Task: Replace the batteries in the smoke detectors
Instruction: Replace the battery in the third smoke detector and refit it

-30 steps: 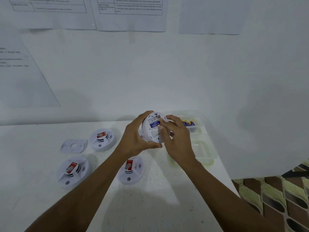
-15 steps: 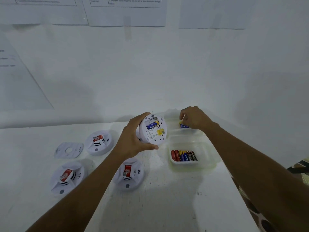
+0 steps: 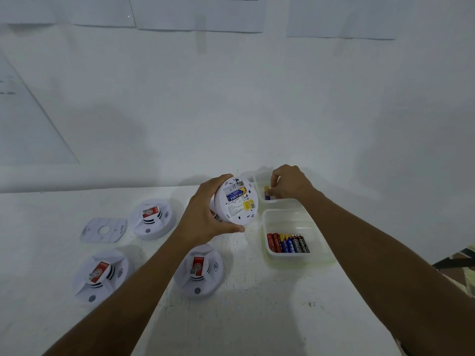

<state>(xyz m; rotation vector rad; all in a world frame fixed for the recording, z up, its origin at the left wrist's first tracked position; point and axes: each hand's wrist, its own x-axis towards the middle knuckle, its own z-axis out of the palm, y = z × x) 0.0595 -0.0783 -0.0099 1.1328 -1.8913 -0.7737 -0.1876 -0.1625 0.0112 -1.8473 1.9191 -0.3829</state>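
a white table [image 3: 257, 319] is standing against a white wall [image 3: 231, 111], its top showing faint specks and scuffs. printed sheets of paper [image 3: 200, 14] are hanging along the top of the wall, with a strip of tape [image 3: 201, 37] below one. another sheet [image 3: 30, 129] is hanging at the left, its print too blurred to read. a patterned surface [image 3: 462, 277] is showing past the table's right edge.

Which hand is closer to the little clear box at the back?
Right. The right hand reaches into the back box, fingers at a battery. The left hand is off to its left, holding the smoke detector.
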